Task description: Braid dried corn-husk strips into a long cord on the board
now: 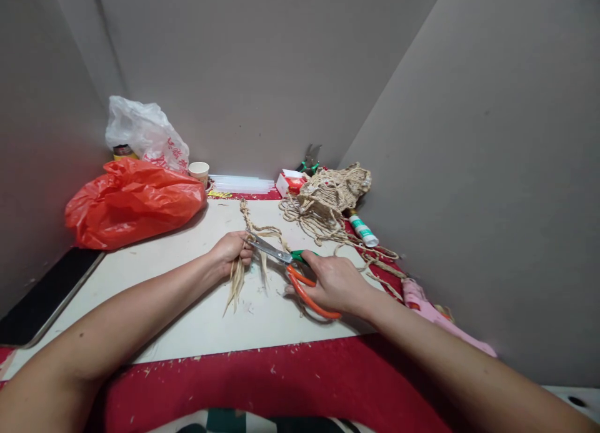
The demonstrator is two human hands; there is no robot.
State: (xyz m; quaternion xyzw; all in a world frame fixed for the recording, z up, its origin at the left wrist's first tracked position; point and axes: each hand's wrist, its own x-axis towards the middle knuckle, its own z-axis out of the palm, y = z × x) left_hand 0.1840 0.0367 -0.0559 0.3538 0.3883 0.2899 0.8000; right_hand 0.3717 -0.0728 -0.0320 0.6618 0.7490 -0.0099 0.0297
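My left hand (233, 250) is closed on a braided strand of dried straw-like fibre (246, 214), whose loose flat ends (235, 286) hang below my fingers. My right hand (335, 280) grips a pair of scissors (274, 250) with one green and one orange handle. The blades point left, and their tips reach the strand right beside my left fingers. Another part of the braid (269, 230) curves to the right behind the blades. Whether the blades touch the fibre is hard to see.
A white board (169, 320) lies on a red cloth (225, 386). Around its edge are an orange plastic bag (135, 205), a paper cup (199, 170), a heap of twisted cord (335, 192), a glue tube (363, 230) and pruning shears (309, 161). Grey walls enclose the back and sides.
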